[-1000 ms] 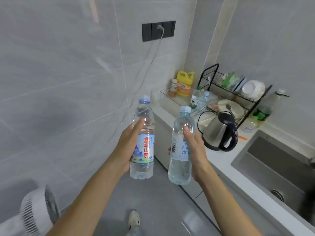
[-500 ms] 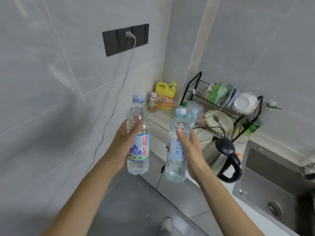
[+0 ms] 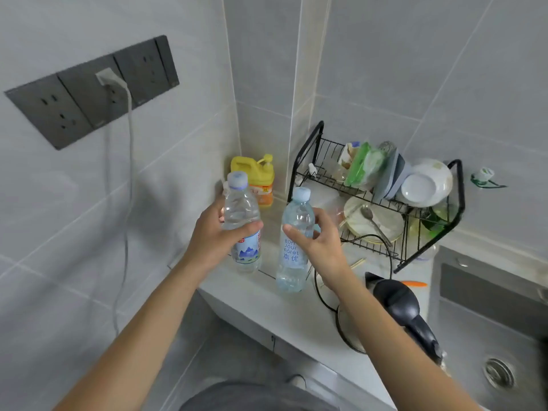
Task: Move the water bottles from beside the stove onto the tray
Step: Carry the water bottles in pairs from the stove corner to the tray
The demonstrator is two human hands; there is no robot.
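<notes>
Clear left bottle [image 3: 241,212] upright in left hand [image 3: 214,238]; right hand [image 3: 318,244] grips right bottle [image 3: 293,241], arms outstretched over counter [image 3: 267,301].

Two bare forearms reach forward and upward from the bottom of the view, side by side and slightly converging. The left hand [image 3: 218,237], palm turned inward, has its fingers and thumb curled round the middle of an upright clear plastic water bottle with a mountain-picture label [image 3: 241,222], the thumb lying across the front. To the right of that bottle, the right hand [image 3: 318,244] grips a second upright clear plastic water bottle with a pale blue label [image 3: 293,241], thumb across its front, fingers wrapped behind. Both wrists are straight, and the hands are near each other without touching
</notes>
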